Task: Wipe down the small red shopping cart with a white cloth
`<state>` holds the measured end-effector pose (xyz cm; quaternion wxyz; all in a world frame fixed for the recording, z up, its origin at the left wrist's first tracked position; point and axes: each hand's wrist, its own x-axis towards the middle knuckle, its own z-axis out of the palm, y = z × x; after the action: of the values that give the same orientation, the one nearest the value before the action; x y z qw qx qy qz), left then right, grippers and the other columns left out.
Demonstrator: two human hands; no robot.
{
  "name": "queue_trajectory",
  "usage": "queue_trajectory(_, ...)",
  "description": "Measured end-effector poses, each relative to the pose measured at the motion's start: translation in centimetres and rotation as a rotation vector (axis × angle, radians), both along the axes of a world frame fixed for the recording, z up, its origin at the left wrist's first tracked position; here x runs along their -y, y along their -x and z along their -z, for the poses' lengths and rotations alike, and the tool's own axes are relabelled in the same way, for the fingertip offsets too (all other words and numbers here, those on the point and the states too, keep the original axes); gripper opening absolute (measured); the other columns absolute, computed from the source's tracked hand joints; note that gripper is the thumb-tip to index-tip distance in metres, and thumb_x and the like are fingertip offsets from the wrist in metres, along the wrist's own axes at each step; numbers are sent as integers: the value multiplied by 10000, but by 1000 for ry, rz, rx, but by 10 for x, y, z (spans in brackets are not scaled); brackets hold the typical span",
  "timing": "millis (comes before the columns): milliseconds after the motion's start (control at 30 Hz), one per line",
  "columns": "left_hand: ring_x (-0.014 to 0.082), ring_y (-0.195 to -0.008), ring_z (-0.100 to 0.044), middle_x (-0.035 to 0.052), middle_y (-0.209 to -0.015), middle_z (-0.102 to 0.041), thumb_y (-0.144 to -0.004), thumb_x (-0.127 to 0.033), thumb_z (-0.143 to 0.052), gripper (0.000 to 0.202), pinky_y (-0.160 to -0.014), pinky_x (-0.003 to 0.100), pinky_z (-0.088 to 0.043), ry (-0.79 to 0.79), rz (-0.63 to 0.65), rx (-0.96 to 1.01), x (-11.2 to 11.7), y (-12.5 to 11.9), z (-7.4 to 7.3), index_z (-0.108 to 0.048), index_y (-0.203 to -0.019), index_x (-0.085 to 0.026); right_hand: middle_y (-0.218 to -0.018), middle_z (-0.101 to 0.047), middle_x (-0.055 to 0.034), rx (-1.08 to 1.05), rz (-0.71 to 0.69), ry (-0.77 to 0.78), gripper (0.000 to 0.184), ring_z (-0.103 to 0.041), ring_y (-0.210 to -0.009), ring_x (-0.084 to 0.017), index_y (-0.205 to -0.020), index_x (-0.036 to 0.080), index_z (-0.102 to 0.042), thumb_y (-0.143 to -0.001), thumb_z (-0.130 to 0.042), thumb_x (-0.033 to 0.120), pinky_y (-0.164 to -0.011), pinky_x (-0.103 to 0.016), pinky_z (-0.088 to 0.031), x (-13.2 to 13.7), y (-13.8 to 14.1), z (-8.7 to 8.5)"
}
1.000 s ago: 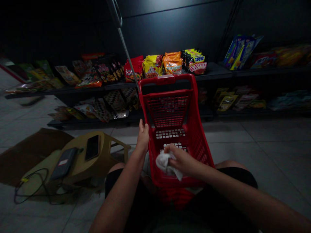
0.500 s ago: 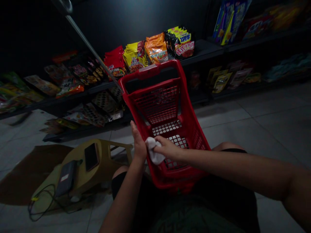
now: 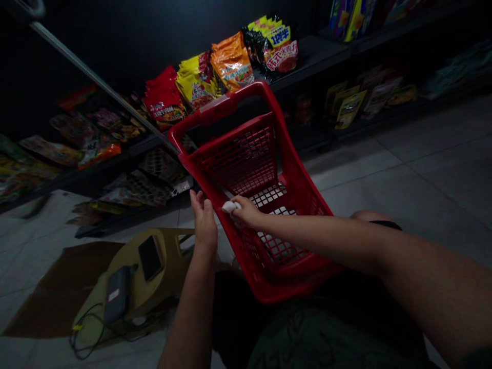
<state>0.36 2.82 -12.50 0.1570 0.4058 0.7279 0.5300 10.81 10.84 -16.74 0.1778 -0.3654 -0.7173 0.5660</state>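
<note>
A red plastic shopping basket (image 3: 303, 200) rests tilted on my lap, its handle end pointing at the shelves. My left hand (image 3: 203, 221) grips the basket's left rim from outside. My right hand (image 3: 246, 211) is closed on a small white cloth (image 3: 229, 206) and presses it against the inside of that left rim, close to my left hand. The mesh bottom of the basket holds nothing.
Dark shelves (image 3: 315, 56) behind carry bright snack packets (image 3: 230, 64). A tan plastic stool (image 3: 154, 282) to my left holds a phone (image 3: 149, 257) and a power bank (image 3: 117, 293) with a cable. Brown cardboard (image 3: 54, 292) lies on the tiled floor. A metal pole (image 3: 96, 79) slants across the upper left.
My right hand has carried the cloth from the basket's near end forward and left along the inside to the left rim. The view has tilted and shifted right.
</note>
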Motion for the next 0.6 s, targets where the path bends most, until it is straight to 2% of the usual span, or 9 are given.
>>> queue_trajectory(67,218,-1485,-271,97,-1600,-287,-974,-372,-462,602,-1239,412,-198,28,-45,-39,-15,8,-5,-287,-1537,-252,-1244,-591,10,-108,24,-62,326,-531,-1174,-110,-1254,236,-556,-934,-518,189,-1001,-216,-414,1,13,-15)
queue_trajectory(133,223,-1497,-234,116,-1607,-251,-959,-323,-467,555,-1246,399,-170,60,-67,-97,-26,8,-7,-379,-1493,-203,-1350,-541,5,-166,27,-90,361,-460,-1278,-89,-1336,246,-514,-977,-477,223,-1088,-210,-339,7,18,-14)
queue_trajectory(200,223,-1491,-243,130,-1594,-262,-970,-334,-432,522,-1243,399,-179,67,-108,-127,-31,3,-6,-412,-1470,-184,-1355,-552,-45,-150,32,-69,377,-484,-1267,-111,-1356,201,-506,-981,-474,211,-1087,-232,-355,12,18,4)
queue_trajectory(267,218,-1480,-266,119,-1577,-300,-986,-362,-402,521,-1238,411,-194,44,-125,-151,-29,-2,-4,-388,-1483,-209,-1256,-622,-78,-97,35,-24,346,-567,-1154,-149,-1289,157,-563,-948,-509,156,-1009,-256,-431,9,16,28)
queue_trajectory(333,216,-1474,-273,99,-1576,-318,-983,-341,-411,544,-1240,419,-189,25,-108,-211,-24,-7,-3,-337,-1511,-236,-1100,-685,-59,-59,29,11,306,-619,-999,-162,-1176,132,-629,-883,-559,80,-896,-252,-481,-1,20,44)
queue_trajectory(367,217,-1477,-265,91,-1585,-311,-974,-308,-426,563,-1244,417,-175,24,-91,-253,-21,-8,-3,-318,-1522,-238,-1044,-697,-37,-57,27,17,304,-622,-951,-155,-1141,124,-644,-856,-569,50,-862,-238,-484,-9,25,47)
queue_trajectory(433,216,-1487,-241,79,-1602,-295,-950,-228,-437,601,-1251,408,-149,36,-57,-316,-17,-9,-4,-297,-1535,-234,-1049,-696,2,-89,42,3,327,-608,-959,-128,-1167,129,-634,-861,-552,48,-867,-206,-463,-24,41,42)
queue_trajectory(533,208,-1491,-244,80,-1612,-288,-930,-164,-418,628,-1251,395,-154,61,-53,-327,-16,-9,-5,-290,-1542,-217,-1258,-636,49,-171,68,-34,386,-551,-1120,-84,-1311,220,-566,-937,-512,141,-960,-155,-402,-37,65,26)
queue_trajectory(600,204,-1488,-258,85,-1614,-291,-920,-144,-421,645,-1248,388,-167,64,-62,-329,-17,-8,-4,-285,-1547,-206,-1314,-619,55,-175,68,-20,406,-548,-1157,-84,-1317,264,-575,-926,-543,156,-975,-146,-397,-37,67,27)
